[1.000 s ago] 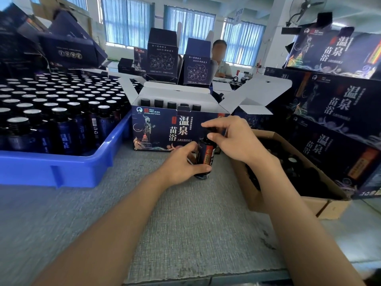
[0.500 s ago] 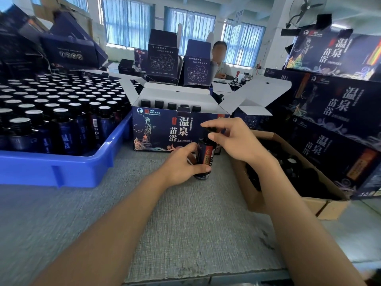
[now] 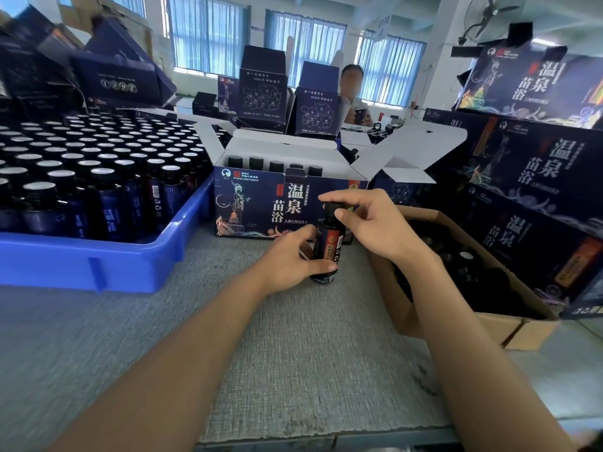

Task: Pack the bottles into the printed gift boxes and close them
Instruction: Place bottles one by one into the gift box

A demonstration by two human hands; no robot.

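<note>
Five seen packed in box (image 3: 261,207), flaps unclosed. Holding bottle (image 3: 328,247) in left grip (image 3: 290,259), pinching cap (image 3: 332,208) with right grip (image 3: 372,223).

Upright dark bottle (image 3: 327,244) before open printed box (image 3: 257,207)

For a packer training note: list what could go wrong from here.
1. The right hand pinches only the cap of the bottle; lifted that way, a loose cap might let it slip.
2. The left hand grips the bottle right in front of the open gift box; lifting it in could snag the front tab or push the box back.
</note>
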